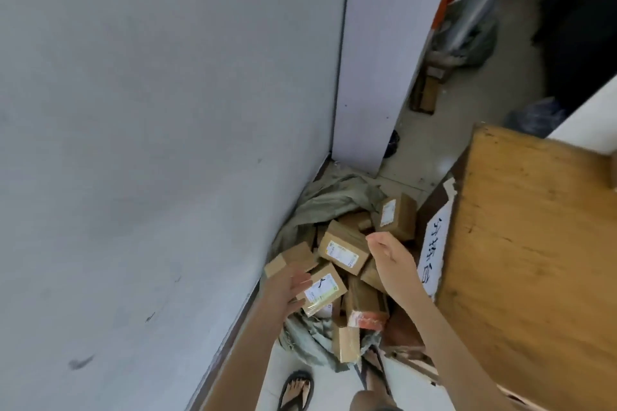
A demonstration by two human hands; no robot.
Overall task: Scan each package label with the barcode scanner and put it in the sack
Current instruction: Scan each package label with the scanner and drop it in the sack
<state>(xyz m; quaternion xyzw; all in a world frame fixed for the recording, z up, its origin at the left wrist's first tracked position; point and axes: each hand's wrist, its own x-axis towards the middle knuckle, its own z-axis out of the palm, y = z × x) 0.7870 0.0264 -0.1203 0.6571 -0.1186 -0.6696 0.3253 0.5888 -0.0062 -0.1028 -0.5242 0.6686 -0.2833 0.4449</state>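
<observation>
An open grey-green sack lies on the floor in the corner, with several brown cardboard packages in it. My left hand reaches down, its fingers spread against a labelled package near the sack's front. My right hand hovers above the pile beside another labelled package, fingers loosely apart with nothing in them. A third labelled box leans at the back of the pile. No barcode scanner shows in this view.
A grey wall rises on the left and a white pillar stands behind the sack. A wooden table with a handwritten paper sign stands on the right. My sandalled feet are on the floor below.
</observation>
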